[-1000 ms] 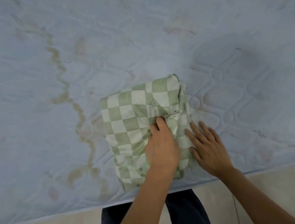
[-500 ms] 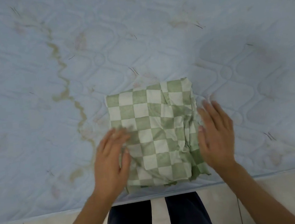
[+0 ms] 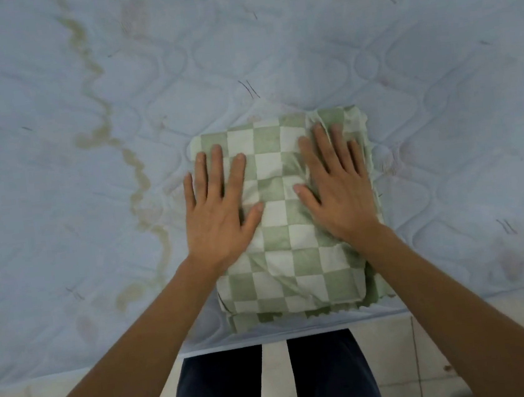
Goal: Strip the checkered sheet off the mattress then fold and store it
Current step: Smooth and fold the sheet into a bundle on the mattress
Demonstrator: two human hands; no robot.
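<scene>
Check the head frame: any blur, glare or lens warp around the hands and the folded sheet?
Head view: soft, even light, no glare. The left hand and right hand look fairly sharp and cast only faint shadows on the checkered sheet. The checks are slightly soft. The mattress near edge curves slightly, hinting at wide-angle warp toward the borders.

text: none legible | labels: none | brands: none | numbers: none | signs: none
</scene>
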